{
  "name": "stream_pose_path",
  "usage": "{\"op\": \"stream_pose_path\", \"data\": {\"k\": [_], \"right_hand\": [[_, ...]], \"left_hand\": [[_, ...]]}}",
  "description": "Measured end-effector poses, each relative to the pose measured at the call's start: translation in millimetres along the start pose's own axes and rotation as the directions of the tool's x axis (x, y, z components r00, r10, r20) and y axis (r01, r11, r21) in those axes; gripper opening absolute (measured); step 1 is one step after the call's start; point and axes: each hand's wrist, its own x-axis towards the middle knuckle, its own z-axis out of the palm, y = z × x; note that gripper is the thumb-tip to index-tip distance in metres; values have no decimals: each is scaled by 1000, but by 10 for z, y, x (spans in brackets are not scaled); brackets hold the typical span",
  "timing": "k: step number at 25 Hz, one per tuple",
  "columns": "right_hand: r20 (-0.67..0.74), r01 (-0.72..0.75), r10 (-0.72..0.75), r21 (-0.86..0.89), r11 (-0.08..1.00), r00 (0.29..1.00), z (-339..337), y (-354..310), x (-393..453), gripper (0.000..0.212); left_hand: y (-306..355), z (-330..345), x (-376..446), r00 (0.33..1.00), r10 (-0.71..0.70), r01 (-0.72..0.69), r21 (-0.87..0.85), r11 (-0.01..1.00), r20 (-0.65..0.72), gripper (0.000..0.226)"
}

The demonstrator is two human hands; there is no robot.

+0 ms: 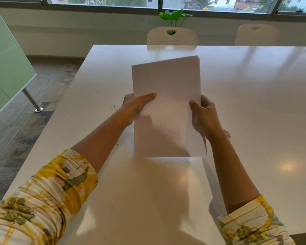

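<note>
Above the near middle of the glossy white rectangular table, a thin stack of blank white paper sheets is held on end, leaning away from the viewer, top edges slightly fanned. Whether its lower edge touches the table cannot be told.

Left hand: grips the stack's left edge, thumb laid straight across the front face, fingers hidden behind.

Right hand: grips the right edge, thumb on the front, fingers curled round the back. A watch sits on that wrist.

Just below the stack, a single white sheet lies flat on the table. Small dark specks lie left of the left hand.

At the far table edge stand two white perforated plastic chairs, with a green leafy plant behind the nearer one.
</note>
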Motion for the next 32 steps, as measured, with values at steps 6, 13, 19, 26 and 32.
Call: {"op": "stream_pose_path", "data": {"k": [6, 13, 19, 26, 32], "right_hand": [[-168, 408, -447, -220, 886, 879, 174, -305, -17, 25], [-172, 384, -391, -72, 920, 904, 90, -135, -23, 31], [-110, 219, -219, -12, 976, 969, -25, 279, -18, 34], [-142, 125, -150, -171, 977, 978, -145, 391, 186, 34], [-162, -78, 6, -444, 892, 987, -229, 392, 571, 42]], "left_hand": [[541, 53, -114, 954, 300, -292, -234, 927, -1, 24], [418, 106, -155, 930, 361, -356, -80, 931, 64, 37], [-64, 235, -119, 952, 280, -279, -28, 960, 125, 48], [-315, 317, 29, 976, 176, -194, 140, 971, 132, 56], [-283, 414, 220, 988, 37, -68, 215, 974, 147, 49]]}}
